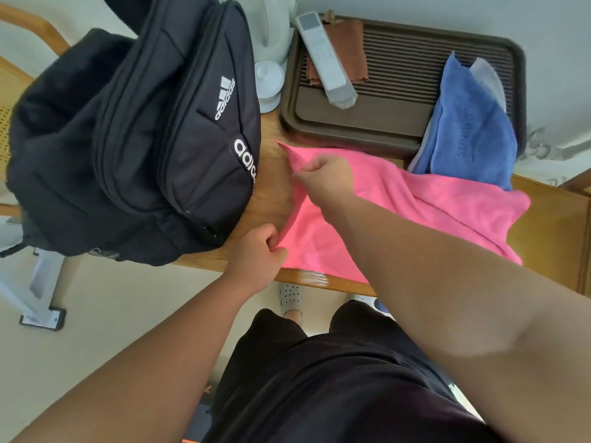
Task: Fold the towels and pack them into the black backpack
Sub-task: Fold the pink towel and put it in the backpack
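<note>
Head view: left hand (pixel 256 252) and right hand (pixel 324 179), each grip pinched on the pink towel (pixel 425 209), fingertips mostly hidden.

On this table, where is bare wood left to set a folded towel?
A narrow strip between backpack and pink towel; a wider patch at the table's right end, beside the blue towel. Crowded at the back: tray, remote, kettle.

Wood bench (pixel 271 190): backpack (pixel 153 139) on the left end, hanging past the edge. Pink towel (pixel 415 203) spread along the front. Tray (pixel 335 131) just behind it. Kettle (pixel 275 30) between backpack and tray. Blue towel (pixel 470 123) half on the tray, its lower end reaching the pink towel.
</note>
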The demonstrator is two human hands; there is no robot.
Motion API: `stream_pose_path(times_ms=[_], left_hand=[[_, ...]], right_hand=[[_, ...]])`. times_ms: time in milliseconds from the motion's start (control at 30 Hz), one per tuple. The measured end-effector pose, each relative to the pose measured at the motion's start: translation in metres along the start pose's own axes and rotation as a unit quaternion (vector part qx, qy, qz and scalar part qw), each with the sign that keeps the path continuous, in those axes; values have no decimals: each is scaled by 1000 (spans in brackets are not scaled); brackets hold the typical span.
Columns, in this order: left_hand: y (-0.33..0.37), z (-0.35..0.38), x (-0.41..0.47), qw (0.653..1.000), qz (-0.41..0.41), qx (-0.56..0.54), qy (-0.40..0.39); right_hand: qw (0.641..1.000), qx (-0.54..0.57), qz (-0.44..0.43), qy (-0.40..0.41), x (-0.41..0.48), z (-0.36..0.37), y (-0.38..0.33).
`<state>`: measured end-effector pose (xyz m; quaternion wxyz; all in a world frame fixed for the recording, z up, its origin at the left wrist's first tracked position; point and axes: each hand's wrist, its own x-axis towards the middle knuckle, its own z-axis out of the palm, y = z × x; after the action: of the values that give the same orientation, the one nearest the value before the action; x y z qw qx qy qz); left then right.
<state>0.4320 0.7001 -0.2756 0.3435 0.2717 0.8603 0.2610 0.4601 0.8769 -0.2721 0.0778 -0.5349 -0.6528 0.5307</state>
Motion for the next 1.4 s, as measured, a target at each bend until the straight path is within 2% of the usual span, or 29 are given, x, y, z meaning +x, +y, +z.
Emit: stream_pose_path(times_ms=[33,100,200,333,433,600,700,800,967,1100,1233,1400], left_hand=[[4,1,1,1000,0,-13,1],[12,3,2,998,-10,-60,-13],[27,4,0,984,-33,-165,-53],[33,9,-3,975,-55,-211,-49],[31,12,-9,973,-70,-220,-13],[33,15,-23,971,-45,-231,28],[26,16,-27,983,-40,-174,43],[17,15,-27,993,-65,-39,89],[5,-3,-36,980,-84,67,169],[-1,-16,-45,960,-30,210,185],[1,-19,-46,954,5,234,188],[19,0,-43,977,54,168,122]], right_hand=[[998,51,39,19,1,-7,1],[984,140,108,7,2,-20,-1],[963,181,198,-27,4,-38,1],[941,225,246,-57,10,-51,11],[932,233,271,-56,15,-54,15],[917,239,314,-65,13,-49,19],[935,228,262,-69,10,-48,17],[962,201,171,-73,13,-46,8],[945,251,135,-158,16,-35,-19],[925,296,89,-223,10,-22,-40],[937,258,70,-225,11,-26,-39],[976,156,59,-137,20,-51,-18]])
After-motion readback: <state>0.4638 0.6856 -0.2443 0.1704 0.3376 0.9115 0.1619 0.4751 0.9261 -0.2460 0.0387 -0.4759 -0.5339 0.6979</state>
